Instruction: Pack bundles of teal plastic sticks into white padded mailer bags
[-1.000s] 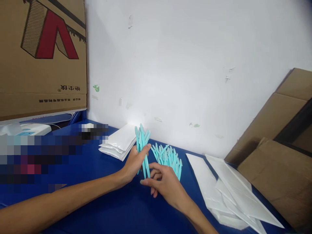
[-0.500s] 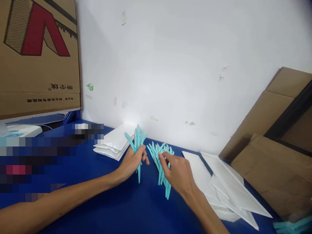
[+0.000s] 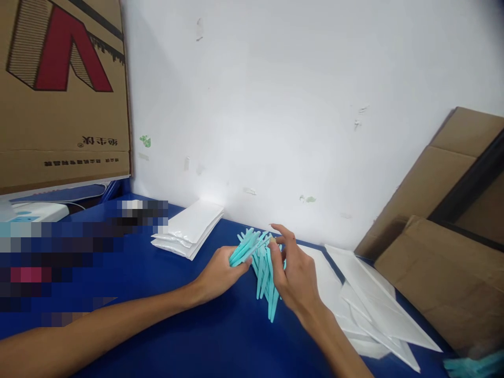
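Observation:
My left hand (image 3: pixel 218 273) is closed round a bunch of thin turquoise plastic sticks (image 3: pixel 244 248), tilted to the right over the blue table (image 3: pixel 177 336). My right hand (image 3: pixel 293 270) sits just to its right, thumb and fingers pinching at the top of that bunch. Under and in front of the right hand lies a loose pile of the same turquoise sticks (image 3: pixel 265 283), some pointing toward me.
A stack of white pouches (image 3: pixel 189 229) lies at the back left near the white wall. Long white bags (image 3: pixel 366 299) fan out at the right. Cardboard boxes stand at the far left (image 3: pixel 59 89) and right (image 3: pixel 452 252). More turquoise sticks (image 3: pixel 472 365) show at the bottom right corner.
The left hand's bunch has tipped from upright over to the right. My right hand has moved up from the pile to meet its tip.

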`<control>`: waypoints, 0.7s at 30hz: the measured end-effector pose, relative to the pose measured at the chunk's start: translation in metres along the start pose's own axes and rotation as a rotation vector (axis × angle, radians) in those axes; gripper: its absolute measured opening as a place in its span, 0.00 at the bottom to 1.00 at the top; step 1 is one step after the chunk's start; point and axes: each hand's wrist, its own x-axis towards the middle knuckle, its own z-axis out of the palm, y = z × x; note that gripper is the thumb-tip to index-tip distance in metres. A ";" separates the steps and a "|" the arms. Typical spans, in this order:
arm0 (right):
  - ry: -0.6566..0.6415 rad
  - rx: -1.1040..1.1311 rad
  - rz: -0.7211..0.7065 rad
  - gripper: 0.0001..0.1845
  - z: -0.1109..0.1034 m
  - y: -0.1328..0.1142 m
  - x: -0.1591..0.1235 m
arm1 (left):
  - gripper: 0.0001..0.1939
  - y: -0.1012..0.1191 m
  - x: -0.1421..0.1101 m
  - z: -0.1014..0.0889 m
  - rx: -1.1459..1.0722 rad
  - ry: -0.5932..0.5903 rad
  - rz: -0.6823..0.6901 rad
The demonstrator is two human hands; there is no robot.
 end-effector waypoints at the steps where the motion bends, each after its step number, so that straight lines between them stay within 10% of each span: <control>1: 0.004 0.005 -0.001 0.21 0.000 -0.001 -0.001 | 0.16 -0.001 0.001 0.000 -0.006 -0.008 -0.002; 21: -0.133 0.148 -0.184 0.35 0.009 -0.021 -0.010 | 0.16 0.005 0.002 0.000 -0.193 0.070 0.036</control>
